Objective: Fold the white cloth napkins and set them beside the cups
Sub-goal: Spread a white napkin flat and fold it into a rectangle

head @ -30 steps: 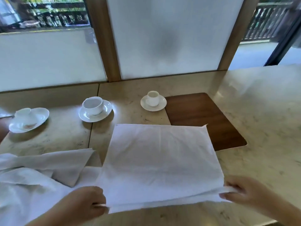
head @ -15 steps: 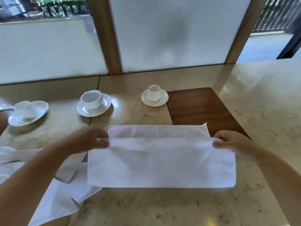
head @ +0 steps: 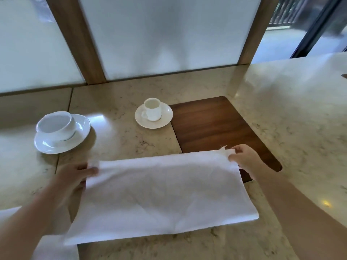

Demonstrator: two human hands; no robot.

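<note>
Napkin white, creased, folded double, flat on marble table.

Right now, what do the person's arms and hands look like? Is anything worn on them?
Both forearms are bare to the frame edge: no sleeves, gloves, watch or rings show on the left hand or the right hand. Motion blur hides finer detail.

Two white cups stand on the table, a wide one and a small one, each on one of two saucers. One folded napkin lies there, plus more white cloth at the lower left. Two hands show.
</note>
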